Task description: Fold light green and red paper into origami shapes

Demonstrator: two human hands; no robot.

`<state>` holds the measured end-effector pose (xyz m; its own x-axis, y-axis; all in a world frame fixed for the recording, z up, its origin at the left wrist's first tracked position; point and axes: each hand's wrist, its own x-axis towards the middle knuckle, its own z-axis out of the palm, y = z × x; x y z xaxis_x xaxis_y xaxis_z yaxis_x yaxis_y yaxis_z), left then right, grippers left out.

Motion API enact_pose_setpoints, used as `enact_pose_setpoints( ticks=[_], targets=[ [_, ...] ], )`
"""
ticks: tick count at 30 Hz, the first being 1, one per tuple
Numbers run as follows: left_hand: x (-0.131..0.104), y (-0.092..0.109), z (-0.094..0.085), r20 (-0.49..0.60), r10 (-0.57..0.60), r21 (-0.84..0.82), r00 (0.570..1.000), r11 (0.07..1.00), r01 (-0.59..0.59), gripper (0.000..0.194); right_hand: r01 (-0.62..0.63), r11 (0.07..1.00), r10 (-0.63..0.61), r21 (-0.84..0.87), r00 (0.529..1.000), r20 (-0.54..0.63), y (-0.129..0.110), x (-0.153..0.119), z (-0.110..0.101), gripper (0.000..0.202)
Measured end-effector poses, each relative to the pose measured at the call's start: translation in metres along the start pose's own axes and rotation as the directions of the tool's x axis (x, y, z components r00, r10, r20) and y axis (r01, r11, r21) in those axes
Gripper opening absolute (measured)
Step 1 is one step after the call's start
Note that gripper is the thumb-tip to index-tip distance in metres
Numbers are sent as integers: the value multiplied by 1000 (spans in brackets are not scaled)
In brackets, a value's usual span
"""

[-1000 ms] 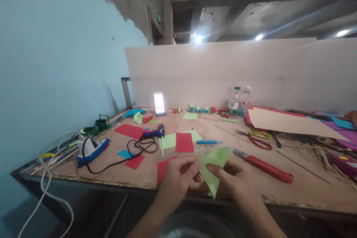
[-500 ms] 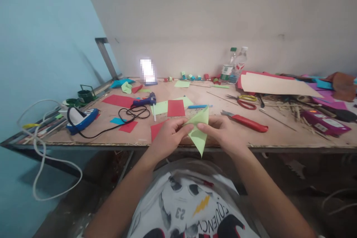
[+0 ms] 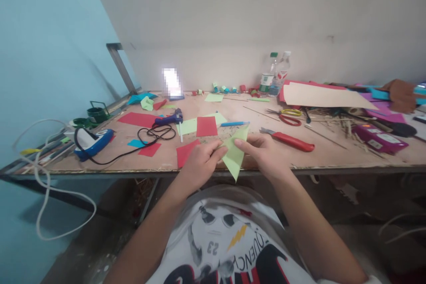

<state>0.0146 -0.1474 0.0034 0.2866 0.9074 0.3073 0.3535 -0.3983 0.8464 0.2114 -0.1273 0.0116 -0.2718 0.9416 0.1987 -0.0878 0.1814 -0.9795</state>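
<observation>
A light green sheet of paper [image 3: 234, 155], folded to a triangle, is held between my two hands just above the table's front edge. My left hand [image 3: 203, 159] pinches its left corner between thumb and fingers. On the other side my right hand [image 3: 264, 153] grips the paper, thumb on the front and fingers behind it, out of sight. One point of the triangle faces down toward my shirt, another up. Close by on the table lie a red paper square [image 3: 207, 126], a second red piece [image 3: 186, 153] and a blue pen [image 3: 234, 124].
Right of my hands lie a red-handled knife [image 3: 289, 140], scissors [image 3: 288, 116] and a purple packet [image 3: 379, 139]. To the left are a blue glue gun [image 3: 169, 118] with a looped black cord and a blue-and-white device [image 3: 95, 142]. Two bottles [image 3: 268, 77] stand at the back board.
The view has shifted slightly. My right thumb sits a little higher and further left on the green paper, and my left thumb has slid toward its left edge. Both hands keep hold.
</observation>
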Motion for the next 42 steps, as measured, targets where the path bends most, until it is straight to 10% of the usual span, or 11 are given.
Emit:
enact_pose_setpoints(
  ticks=[23,42],
  targets=[
    [-2,0,-4,122,-18,-31,992,999,22,34,8,963,79,269,946,-313,-4,-1,0,25],
    [0,4,-1,81,25,-35,996,999,-22,33,-23,999,23,-36,1000,3,-4,-6,1,39]
  ],
)
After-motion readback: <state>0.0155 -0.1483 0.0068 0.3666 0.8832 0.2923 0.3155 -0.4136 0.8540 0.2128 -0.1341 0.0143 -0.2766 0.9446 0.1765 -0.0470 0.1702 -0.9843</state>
